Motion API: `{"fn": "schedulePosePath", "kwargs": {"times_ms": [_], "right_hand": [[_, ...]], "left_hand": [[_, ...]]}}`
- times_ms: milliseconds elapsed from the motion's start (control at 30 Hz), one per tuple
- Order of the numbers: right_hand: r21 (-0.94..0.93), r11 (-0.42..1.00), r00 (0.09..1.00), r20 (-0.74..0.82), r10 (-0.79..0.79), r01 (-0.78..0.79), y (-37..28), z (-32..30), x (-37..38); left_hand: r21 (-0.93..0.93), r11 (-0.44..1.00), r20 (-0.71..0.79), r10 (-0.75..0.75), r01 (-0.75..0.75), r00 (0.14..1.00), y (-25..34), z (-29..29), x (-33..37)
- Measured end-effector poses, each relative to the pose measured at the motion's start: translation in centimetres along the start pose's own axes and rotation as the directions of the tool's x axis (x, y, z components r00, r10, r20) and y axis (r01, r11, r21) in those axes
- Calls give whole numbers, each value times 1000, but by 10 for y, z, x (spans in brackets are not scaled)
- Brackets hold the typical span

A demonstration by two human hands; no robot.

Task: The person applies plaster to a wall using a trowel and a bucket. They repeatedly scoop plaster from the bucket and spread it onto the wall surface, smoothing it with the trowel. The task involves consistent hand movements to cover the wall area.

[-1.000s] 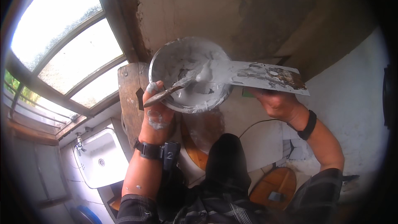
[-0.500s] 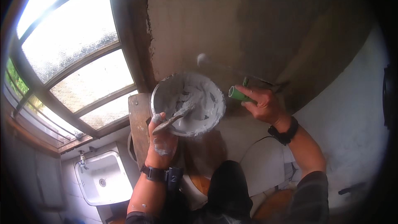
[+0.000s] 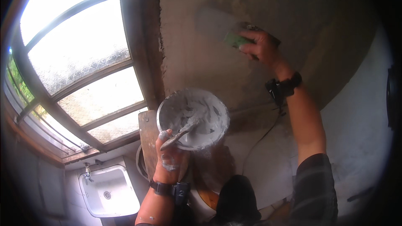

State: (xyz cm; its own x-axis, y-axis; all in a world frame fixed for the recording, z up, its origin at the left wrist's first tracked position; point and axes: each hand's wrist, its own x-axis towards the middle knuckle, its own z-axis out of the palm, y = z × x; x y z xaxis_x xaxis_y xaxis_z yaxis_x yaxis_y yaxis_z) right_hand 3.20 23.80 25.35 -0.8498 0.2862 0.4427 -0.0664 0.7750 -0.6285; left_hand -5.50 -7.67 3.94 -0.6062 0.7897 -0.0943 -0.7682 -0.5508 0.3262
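My left hand (image 3: 169,157), spotted with pale plaster, grips a round bowl (image 3: 159,119) by its near left side. Grey-white plaster (image 3: 211,121) lies inside it, and a wooden stirring stick (image 3: 175,139) leans out over the rim by my thumb. Up at the wall, my right hand (image 3: 261,48) is closed round the green handle of a plastering trowel (image 3: 234,38). The trowel's blade appears to lie against the wall; its far part is blurred. A damp-looking grey smear (image 3: 211,20) shows just left of it.
A patchy brown-grey wall (image 3: 188,58) stands ahead. On the left are a wood-framed window (image 3: 100,73) and a white sink (image 3: 113,192) with a tap. An upright wooden board (image 3: 147,132) is behind my left hand. A thin dark cable (image 3: 264,136) hangs below my right wrist.
My right hand has moved up and forward with the trowel, from beside the bowl to the wall. The bowl in my left hand appears slightly lower and to the right as the view shifts.
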Motion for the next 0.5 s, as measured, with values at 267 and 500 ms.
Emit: {"fn": "schedulePosePath", "kwargs": {"times_ms": [267,500], "right_hand": [[211,974,989,-111,101,-76,9,-26,-30],[274,962,998,-59,-4,20,-12,13,9]], "left_hand": [[53,999,-67,7,-3,998,-4,-3,1],[62,998,-108,16,-10,994,-3,0,-3]]}}
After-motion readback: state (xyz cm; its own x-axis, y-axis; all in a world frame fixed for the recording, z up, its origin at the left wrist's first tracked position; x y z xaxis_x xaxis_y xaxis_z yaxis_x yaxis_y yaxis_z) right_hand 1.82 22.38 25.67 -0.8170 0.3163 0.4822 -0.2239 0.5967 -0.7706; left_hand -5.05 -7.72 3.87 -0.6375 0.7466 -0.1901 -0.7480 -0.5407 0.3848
